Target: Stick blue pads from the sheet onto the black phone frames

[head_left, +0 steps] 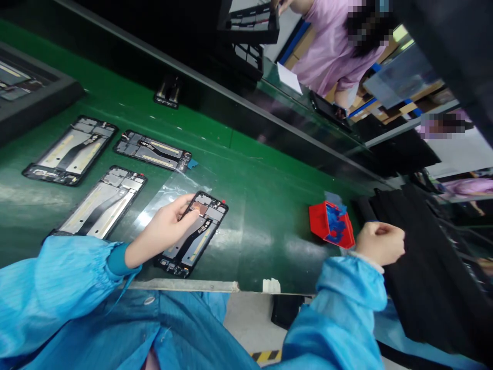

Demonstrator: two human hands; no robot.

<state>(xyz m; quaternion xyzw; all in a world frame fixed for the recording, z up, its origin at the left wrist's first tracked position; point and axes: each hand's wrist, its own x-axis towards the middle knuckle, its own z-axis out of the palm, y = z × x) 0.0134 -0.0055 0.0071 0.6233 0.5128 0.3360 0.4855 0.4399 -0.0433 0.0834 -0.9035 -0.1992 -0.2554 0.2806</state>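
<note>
We have our left hand [165, 228] closed around the side of an opened phone [198, 241], the thumb pressed on its inner face by a copper-coloured patch [201, 207] and the fingers behind; whether the phone's lower end rests on the green table [269, 231], we cannot tell. Our right hand [379, 244], well apart from the phone, is curled into a loose fist; we cannot tell whether anything small is pinched inside. Just beside that fist, toward the left hand, a red box [318, 223] holds a heap of crumpled blue scraps [336, 226]. On the fist's other side we have a stack of black trays [435, 257]. Beyond and left of our left hand lie more opened phones [71, 149], and past them a dark tray [46, 113] has opened phone parts in it. Farther ahead of both hands, a co-worker's hand [284, 6] touches a black divided tray [250, 36].
</note>
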